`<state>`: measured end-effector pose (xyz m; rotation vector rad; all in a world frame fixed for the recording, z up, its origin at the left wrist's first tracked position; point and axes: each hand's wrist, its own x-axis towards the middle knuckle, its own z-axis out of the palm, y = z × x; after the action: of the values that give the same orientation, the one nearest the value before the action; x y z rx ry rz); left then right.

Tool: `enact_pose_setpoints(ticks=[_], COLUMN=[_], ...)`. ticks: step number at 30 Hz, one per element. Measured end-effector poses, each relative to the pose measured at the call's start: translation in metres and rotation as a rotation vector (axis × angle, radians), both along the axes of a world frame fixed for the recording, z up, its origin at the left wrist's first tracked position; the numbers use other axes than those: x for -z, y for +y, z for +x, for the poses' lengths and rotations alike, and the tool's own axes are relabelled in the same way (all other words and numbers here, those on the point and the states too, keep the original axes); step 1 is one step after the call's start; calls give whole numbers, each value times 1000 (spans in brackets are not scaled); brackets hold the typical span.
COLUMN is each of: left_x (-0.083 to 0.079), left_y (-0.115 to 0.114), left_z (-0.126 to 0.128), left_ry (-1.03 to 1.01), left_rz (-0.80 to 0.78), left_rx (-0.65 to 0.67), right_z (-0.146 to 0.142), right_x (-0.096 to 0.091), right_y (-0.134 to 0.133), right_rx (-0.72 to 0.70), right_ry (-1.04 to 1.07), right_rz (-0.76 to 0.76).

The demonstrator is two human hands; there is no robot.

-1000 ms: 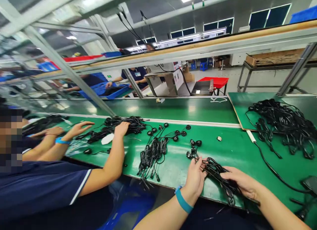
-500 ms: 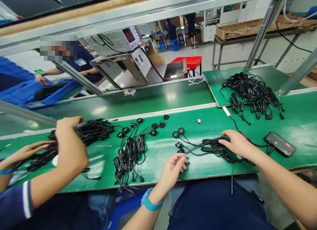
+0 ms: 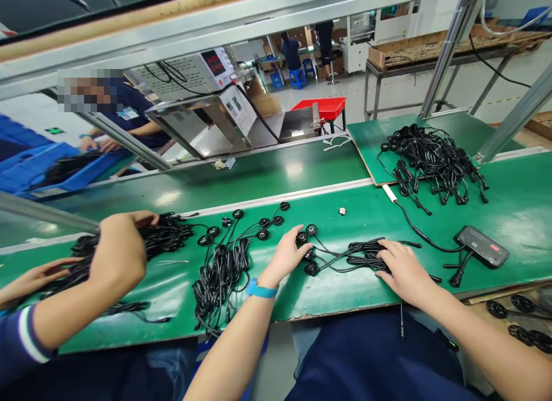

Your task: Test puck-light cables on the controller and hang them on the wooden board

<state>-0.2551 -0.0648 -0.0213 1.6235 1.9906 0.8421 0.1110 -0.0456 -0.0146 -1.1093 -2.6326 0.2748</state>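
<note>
My left hand (image 3: pixel 288 255) reaches the round black cable heads (image 3: pixel 311 230); its thumb and fingers are apart, fingertips at the nearest heads. Thin black leads run from these heads to a folded bundle of black cables (image 3: pixel 364 254) lying on the green bench. Over the right end of that bundle rests my right hand (image 3: pixel 403 267), its fingers and thumb curled around the cables. Part of the bundle is hidden under my palm. Connector ends stick out beyond the hand, and one thin end hangs over the bench's front edge.
Left of me lies another cable bundle (image 3: pixel 222 274) with round heads. Farther left, a co-worker's hands (image 3: pixel 118 248) work at a dark cable pile. A large cable heap (image 3: pixel 431 159) sits on a raised green board at right. A black box (image 3: pixel 482 245) with leads lies nearby.
My left hand has moved forward from the bench edge to the round heads, its fingers spreading. My right hand has shifted slightly toward me on the bundle. The view has shifted a little.
</note>
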Motion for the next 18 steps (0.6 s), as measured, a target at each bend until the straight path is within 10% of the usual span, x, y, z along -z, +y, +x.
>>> enact_pose_setpoints(ticks=[18], left_x=[4], left_y=[-5], left_z=[-4], left_ry=[-80], left_rz=[63], left_rx=[-148], right_z=[-9], right_x=[-7], right_y=[-10], right_rx=[27], right_ry=[67], right_rz=[0])
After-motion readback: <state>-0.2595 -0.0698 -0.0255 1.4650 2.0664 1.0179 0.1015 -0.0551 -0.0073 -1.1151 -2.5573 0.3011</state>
